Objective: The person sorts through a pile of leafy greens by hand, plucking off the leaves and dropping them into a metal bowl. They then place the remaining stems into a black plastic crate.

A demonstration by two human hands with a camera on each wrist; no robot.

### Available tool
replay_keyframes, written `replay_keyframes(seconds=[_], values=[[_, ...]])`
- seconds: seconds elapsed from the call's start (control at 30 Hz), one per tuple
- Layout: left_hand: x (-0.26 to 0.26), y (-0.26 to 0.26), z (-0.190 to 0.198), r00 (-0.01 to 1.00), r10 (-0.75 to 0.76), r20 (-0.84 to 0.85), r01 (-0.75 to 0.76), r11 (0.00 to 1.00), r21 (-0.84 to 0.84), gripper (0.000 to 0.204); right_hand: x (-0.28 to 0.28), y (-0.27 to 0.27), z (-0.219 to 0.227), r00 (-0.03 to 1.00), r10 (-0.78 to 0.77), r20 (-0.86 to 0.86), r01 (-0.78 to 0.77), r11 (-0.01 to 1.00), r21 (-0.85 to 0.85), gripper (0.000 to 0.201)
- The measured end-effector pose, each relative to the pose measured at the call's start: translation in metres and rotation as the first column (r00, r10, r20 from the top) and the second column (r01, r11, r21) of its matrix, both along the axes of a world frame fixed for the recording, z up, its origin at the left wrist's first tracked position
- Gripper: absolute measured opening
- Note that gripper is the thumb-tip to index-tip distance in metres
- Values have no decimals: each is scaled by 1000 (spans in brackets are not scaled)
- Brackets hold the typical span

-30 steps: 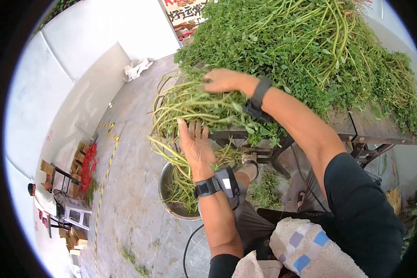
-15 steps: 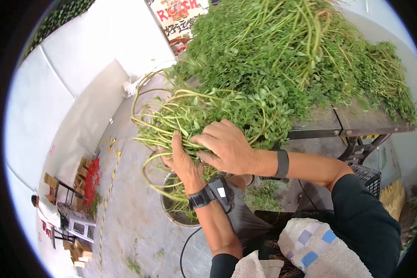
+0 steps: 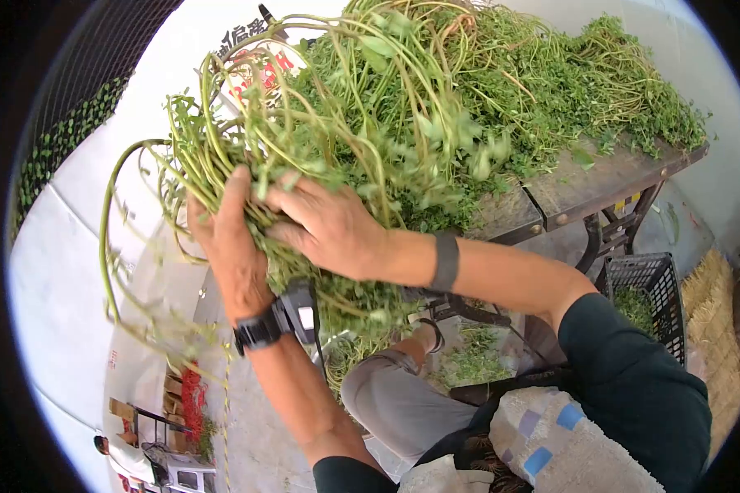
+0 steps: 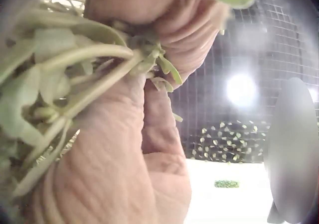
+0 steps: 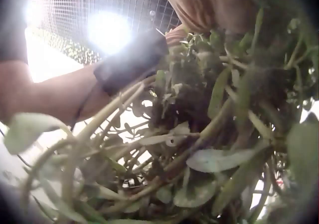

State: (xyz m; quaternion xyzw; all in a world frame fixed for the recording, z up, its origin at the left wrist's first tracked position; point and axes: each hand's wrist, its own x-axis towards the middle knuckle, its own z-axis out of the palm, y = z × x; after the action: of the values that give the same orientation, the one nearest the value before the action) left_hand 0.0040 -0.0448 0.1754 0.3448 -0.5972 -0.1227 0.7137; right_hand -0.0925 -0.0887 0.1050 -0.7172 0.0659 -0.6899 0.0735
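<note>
A loose bundle of long-stemmed leafy greens [image 3: 201, 156], purslane by its look, is raised in front of me and held by both hands. My left hand [image 3: 237, 259] grips the stems from the left, its thumb along their near side. Close beside it, my right hand [image 3: 341, 230] curls its fingers over the same bundle. Stems [image 4: 94, 92] cross the left palm in the left wrist view, while leaves [image 5: 214, 159] hanging below the right hand fill most of the right wrist view. Behind the bundle lies a big heap of the same greens [image 3: 543, 99].
The heap covers much of a dark table [image 3: 584, 185] with a near edge at the right. Below it stand a black plastic crate [image 3: 641, 275] and a straw mat [image 3: 707, 312]. Scattered greens [image 3: 473, 357] lie on the floor. At lower left a person [image 3: 127, 460] sits near a stool.
The right hand came from the table to the left hand, and both now hold the bundle. The bundle has been lifted up and to the left as the head view turned.
</note>
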Motion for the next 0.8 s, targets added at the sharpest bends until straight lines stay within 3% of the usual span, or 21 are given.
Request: replay_keyframes(seconds=[0.07, 0.13, 0.2, 0.23, 0.27, 0.3, 0.33, 0.37, 0.4, 0.43, 0.47, 0.53, 0.6, 0.67, 0.7, 0.73, 0.8], values=[[11, -36, 9, 997, -66, -43, 66, 998, 1, 29, 10, -28, 18, 973, -230, -4, 228, 969, -91, 32], [31, -76, 14, 955, -4, -297, 24, 998, 62, 33, 17, -62, 39, 977, -194, -92, 188, 980, -67, 30], [73, -117, 1, 947, -121, -297, 196, 952, 236, 46, 18, -100, 43, 941, -172, -291, 181, 984, 3, 29], [84, -134, -12, 969, 96, -226, 18, 889, 457, 54, 21, -121, 32, 900, -175, -399, 210, 977, 46, 30], [99, -147, -32, 951, 293, -103, -160, 748, 644, 62, 23, -142, 11, 864, -189, -466, 243, 968, 58, 31], [132, -163, -79, 946, 211, 244, -316, 762, 566, 69, 24, -158, -14, 826, -200, -527, 274, 960, 64, 32], [159, -170, -115, 813, 126, 569, -428, 791, 437, 77, 21, -163, -35, 793, -161, -588, 270, 957, 101, 33], [150, -162, -124, 980, 144, 135, -197, 784, 589, 77, 15, -166, -50, 752, -126, -647, 272, 954, 130, 34], [131, -153, -135, 927, 165, -335, 83, 784, 615, 78, 10, -168, -59, 744, -118, -658, 264, 956, 127, 34], [124, -143, -146, 890, 193, -413, 105, 794, 599, 76, 6, -168, -69, 717, -83, -692, 254, 956, 148, 36], [129, -139, -156, 884, 204, -420, 105, 789, 605, 76, 4, -165, -76, 690, -49, -722, 244, 955, 169, 38], [136, -137, -166, 899, 66, -433, 178, 848, 499, 60, 2, -161, -78, 696, -42, -717, 251, 950, 187, 37], [130, -131, -166, 884, 107, -455, 133, 875, 465, 52, -3, -152, -67, 701, -56, -711, 263, 947, 185, 37], [134, -134, -171, 923, 144, -356, 57, 866, 497, 49, -7, -141, -55, 662, -52, -748, 302, 932, 202, 29], [136, -137, -172, 900, 320, -297, -115, 830, 546, 58, -9, -136, -42, 700, -63, -711, 300, 930, 212, 23], [139, -138, -176, 896, 321, -306, -114, 834, 540, 58, -12, -133, -27, 695, -66, -716, 298, 933, 203, 23], [122, -123, -173, 831, 456, -317, -363, 878, 311, 57, -18, -129, 6, 915, -234, -328, 307, 933, 191, 23]])
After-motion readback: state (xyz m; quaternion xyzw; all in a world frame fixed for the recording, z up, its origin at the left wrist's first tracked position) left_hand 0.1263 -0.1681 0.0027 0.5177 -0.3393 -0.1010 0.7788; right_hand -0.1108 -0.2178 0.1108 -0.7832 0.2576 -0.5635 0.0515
